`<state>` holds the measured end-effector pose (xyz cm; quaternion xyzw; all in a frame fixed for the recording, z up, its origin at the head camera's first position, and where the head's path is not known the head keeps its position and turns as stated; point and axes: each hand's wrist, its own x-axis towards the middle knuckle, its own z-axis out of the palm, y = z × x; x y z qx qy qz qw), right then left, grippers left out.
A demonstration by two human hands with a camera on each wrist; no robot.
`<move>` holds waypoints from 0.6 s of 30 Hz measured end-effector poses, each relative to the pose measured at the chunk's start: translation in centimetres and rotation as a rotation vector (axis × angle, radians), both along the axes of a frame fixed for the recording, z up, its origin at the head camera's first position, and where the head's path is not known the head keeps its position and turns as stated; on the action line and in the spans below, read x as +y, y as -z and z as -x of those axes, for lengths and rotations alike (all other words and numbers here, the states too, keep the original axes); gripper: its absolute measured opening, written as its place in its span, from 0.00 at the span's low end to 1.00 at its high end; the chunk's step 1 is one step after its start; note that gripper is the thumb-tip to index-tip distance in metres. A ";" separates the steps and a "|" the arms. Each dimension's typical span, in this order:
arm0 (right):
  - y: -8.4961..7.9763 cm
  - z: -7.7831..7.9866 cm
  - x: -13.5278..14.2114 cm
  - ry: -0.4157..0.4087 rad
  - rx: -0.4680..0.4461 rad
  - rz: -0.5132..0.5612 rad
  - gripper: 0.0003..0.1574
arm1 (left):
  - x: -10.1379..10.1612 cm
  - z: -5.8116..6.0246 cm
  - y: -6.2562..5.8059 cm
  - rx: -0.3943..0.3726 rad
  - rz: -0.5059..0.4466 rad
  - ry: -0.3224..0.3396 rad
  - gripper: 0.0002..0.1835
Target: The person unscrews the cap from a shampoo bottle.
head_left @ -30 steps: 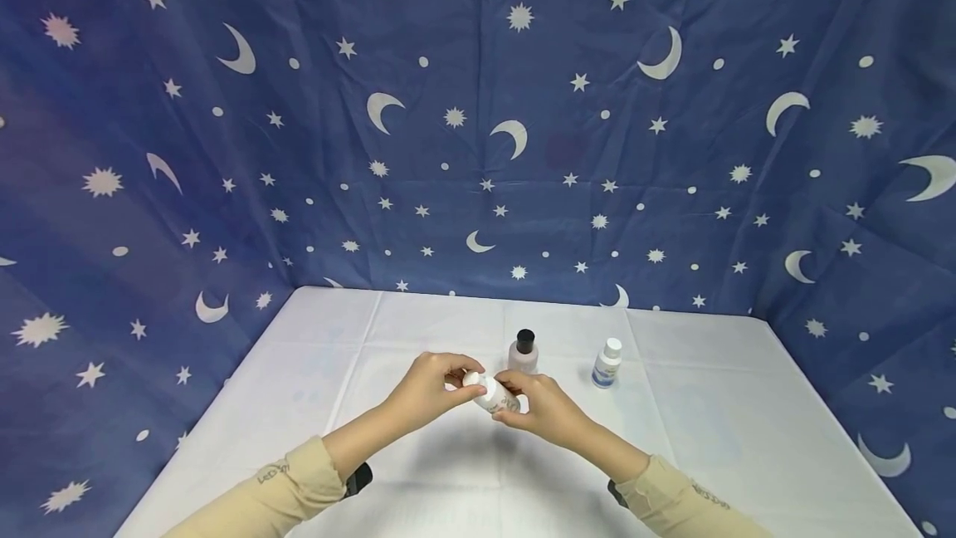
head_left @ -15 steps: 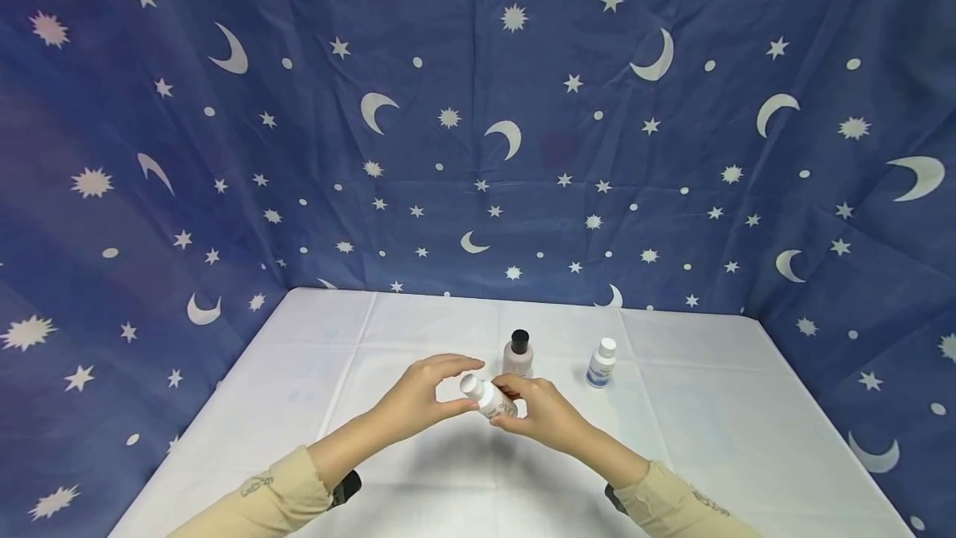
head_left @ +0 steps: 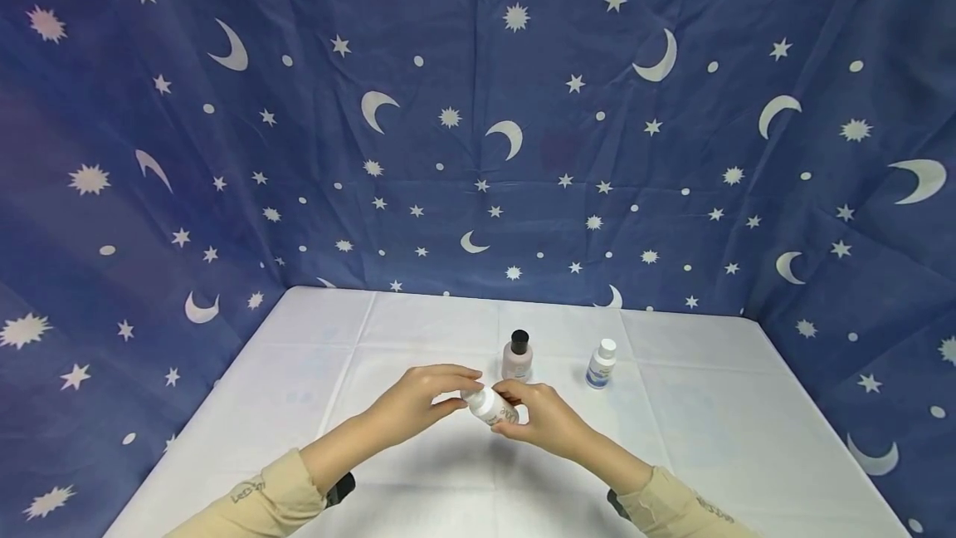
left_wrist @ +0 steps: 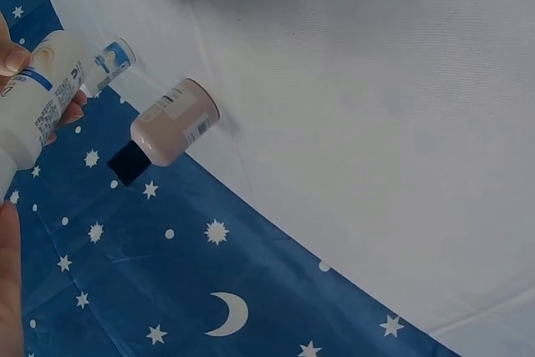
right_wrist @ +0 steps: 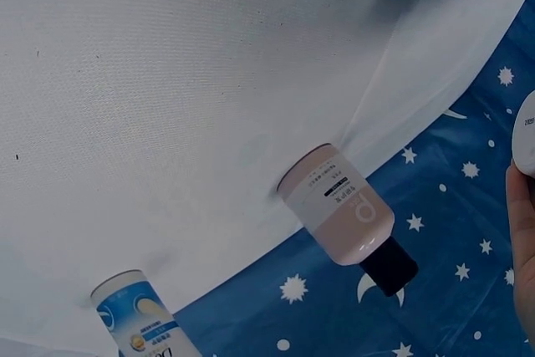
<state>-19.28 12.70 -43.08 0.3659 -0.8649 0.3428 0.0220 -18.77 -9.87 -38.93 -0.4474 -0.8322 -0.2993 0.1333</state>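
Note:
Over the middle of the white table, my right hand grips a small white bottle around its body, tilted with its cap toward the upper left. My left hand has thumb and fingers at the white cap, partly covering it. In the left wrist view, blue and grey print shows on the held bottle; only its round base edges into the right wrist view. Just behind stands a pale pink bottle with a black cap. Farther right, a white bottle with a blue label stands upright.
A white cloth covers the table. Around its back and sides hangs a dark blue curtain printed with moons and stars. Shadows of the hands fall on the cloth below.
Half a second ago my left thumb and fingers were spread apart around the cap; now they have closed in over it. My right hand keeps its grip on the bottle.

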 end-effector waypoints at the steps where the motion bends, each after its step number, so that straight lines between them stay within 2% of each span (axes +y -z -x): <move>1: 0.0 0.0 0.0 -0.002 0.003 -0.001 0.23 | 0.0 0.0 0.0 0.003 0.003 0.000 0.17; 6: -0.1 -0.1 -0.1 -0.002 0.019 -0.005 0.23 | 0.1 -0.2 -0.3 -0.011 0.014 -0.017 0.16; 9: -0.1 0.0 -0.1 -0.004 0.017 -0.007 0.23 | 0.2 -0.3 -0.4 -0.037 0.014 -0.048 0.15; 18: 0.1 0.0 -0.1 0.024 0.024 -0.022 0.22 | 1.0 -0.4 -0.4 -0.127 0.032 -0.254 0.12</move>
